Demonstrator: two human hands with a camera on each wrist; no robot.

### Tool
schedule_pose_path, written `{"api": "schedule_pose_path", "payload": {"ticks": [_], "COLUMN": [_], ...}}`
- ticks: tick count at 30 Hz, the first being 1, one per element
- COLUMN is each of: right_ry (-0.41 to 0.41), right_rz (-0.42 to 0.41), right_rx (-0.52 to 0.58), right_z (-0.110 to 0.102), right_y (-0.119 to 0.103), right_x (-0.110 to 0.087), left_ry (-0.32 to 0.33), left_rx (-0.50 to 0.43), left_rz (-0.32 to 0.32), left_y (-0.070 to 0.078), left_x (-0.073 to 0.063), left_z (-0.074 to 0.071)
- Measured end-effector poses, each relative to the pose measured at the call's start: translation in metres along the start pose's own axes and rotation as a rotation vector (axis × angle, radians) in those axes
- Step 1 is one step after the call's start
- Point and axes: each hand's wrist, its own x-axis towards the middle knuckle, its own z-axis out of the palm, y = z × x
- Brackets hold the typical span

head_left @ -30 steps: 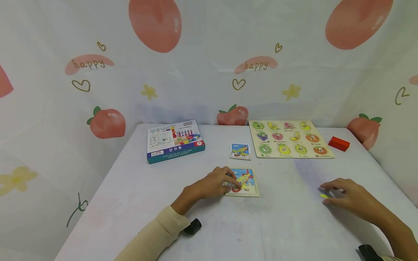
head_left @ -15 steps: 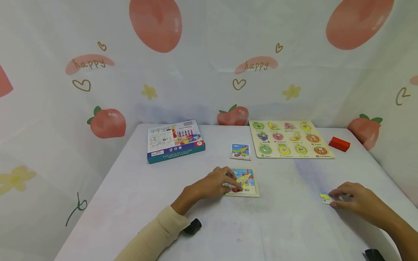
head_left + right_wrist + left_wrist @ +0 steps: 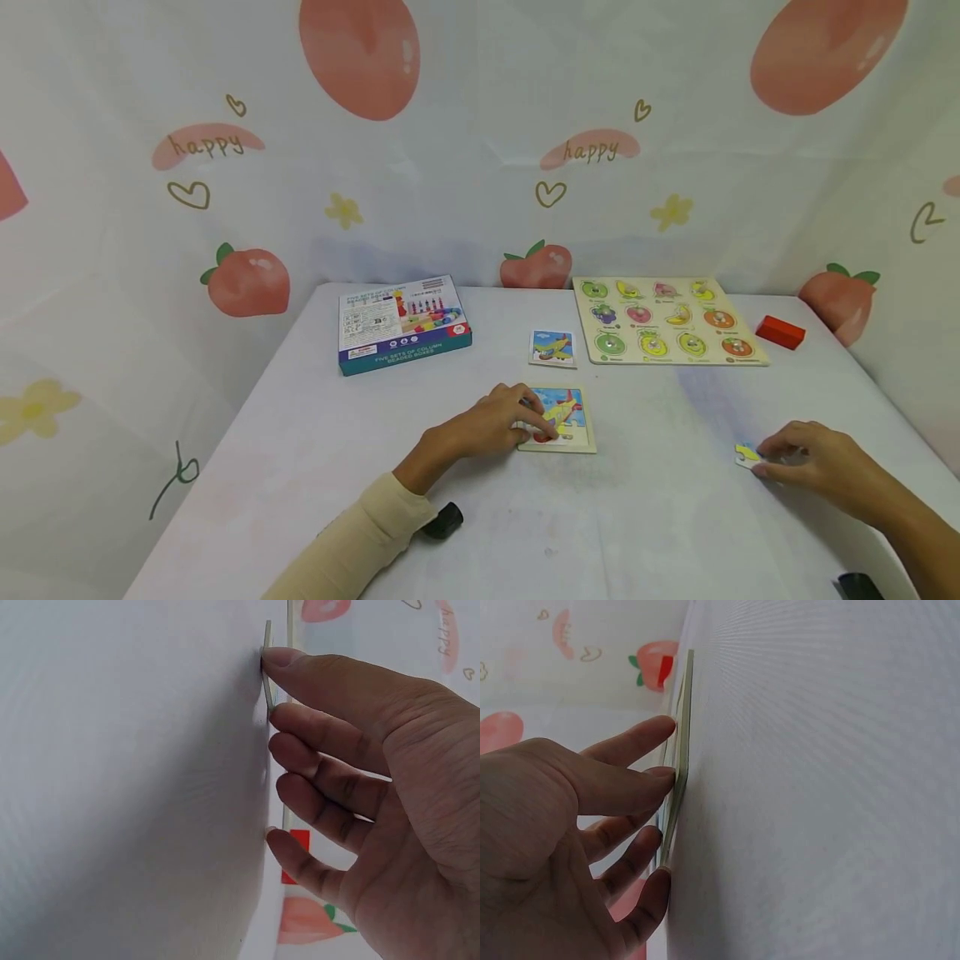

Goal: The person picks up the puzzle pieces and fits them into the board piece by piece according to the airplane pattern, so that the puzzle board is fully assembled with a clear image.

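My left hand (image 3: pixel 491 421) rests at the left side of a small wooden jigsaw puzzle (image 3: pixel 576 442) with a yellow aeroplane picture. Its fingertips touch the puzzle's face and edge, and part of the picture is hidden under them. In the left wrist view the puzzle (image 3: pixel 684 742) appears edge-on, with the thumb tip at its rim. Off to the right, my right hand (image 3: pixel 817 467) pinches a yellow and white puzzle piece (image 3: pixel 747 455) between thumb and index finger, low over the table. The right wrist view shows that piece (image 3: pixel 268 675) as a thin edge, slightly tilted.
Behind the puzzle lies a small aeroplane picture card (image 3: pixel 552 348). A fruit peg board (image 3: pixel 667 321) stands back right, with a red block (image 3: pixel 781 332) beside it. A boxed bead set (image 3: pixel 403 325) sits back left. A peach-printed cloth hangs behind the white table (image 3: pixel 300 433).
My right hand has shifted a little right, and the puzzle piece, mostly hidden between its fingers before, now shows more fully. The left hand has stayed on the puzzle.
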Motion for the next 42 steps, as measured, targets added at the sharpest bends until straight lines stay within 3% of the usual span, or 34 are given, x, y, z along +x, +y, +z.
{"api": "schedule_pose_path", "payload": {"ticks": [5, 12, 19, 25, 34, 42], "right_ry": [-0.010, 0.035, 0.029, 0.100, 0.129, 0.091], "right_rz": [0.015, -0.008, -0.043, -0.132, -0.268, -0.382], "right_rx": [0.011, 0.007, 0.029, -0.013, -0.018, 0.004], "right_z": [0.001, 0.003, 0.004, 0.007, 0.014, 0.026], "right_y": [-0.001, 0.002, -0.005, -0.025, -0.067, -0.104], "right_x": [0.000, -0.001, 0.001, 0.008, 0.023, 0.037], "left_ry": [0.006, 0.011, 0.002, 0.006, 0.008, 0.010], "left_rx": [-0.006, -0.013, -0.011, -0.018, -0.011, -0.011], "left_rz": [0.000, 0.000, 0.000, -0.001, 0.000, -0.008], "left_y": [-0.001, 0.002, 0.003, 0.002, 0.002, 0.003], "left_x": [0.000, 0.000, -0.001, -0.001, -0.001, -0.002], "left_z": [0.001, 0.002, 0.000, 0.000, 0.000, 0.000]}}
